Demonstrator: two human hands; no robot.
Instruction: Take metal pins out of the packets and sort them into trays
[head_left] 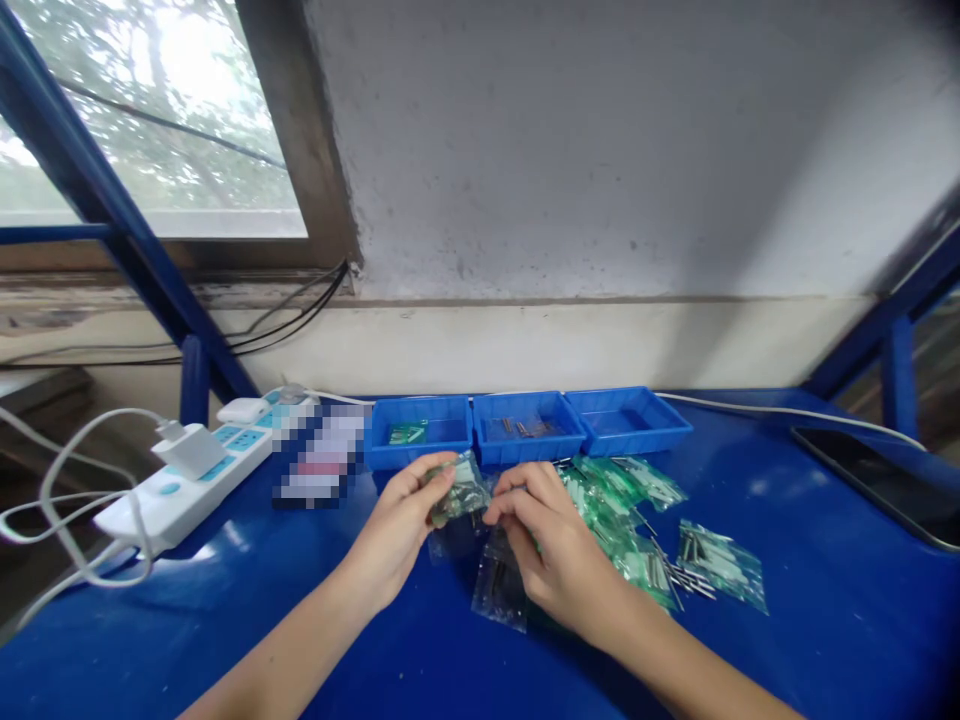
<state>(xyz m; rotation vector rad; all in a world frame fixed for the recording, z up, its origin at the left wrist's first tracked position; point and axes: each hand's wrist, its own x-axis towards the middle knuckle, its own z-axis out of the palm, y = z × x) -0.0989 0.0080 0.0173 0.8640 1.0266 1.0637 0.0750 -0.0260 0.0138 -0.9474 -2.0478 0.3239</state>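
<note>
Between thumb and fingers, my left hand (pixel 412 515) grips a small clear plastic bag (pixel 463 488) with pale pieces inside. My right hand (pixel 544 535) is at the bag's right edge, its thumb and fingertips pinched together; what they hold, if anything, is too small to make out. Below and partly behind the right hand lie clear bags (pixel 499 590) on the table. Just right of that hand spreads a pile of green-tinted bags (pixel 615 500) holding white pieces and metal pins. Loose metal pins (pixel 690 580) lie beside the pile, near a separate filled bag (pixel 724 562).
Three blue trays stand along the wall: the left tray (pixel 420 455) holds a green bag, the middle tray (pixel 532 450) some small metal parts, the right tray (pixel 630 440) shows a bare bottom. A power strip (pixel 217 470) with cables sits left; a black phone (pixel 877 485) lies right.
</note>
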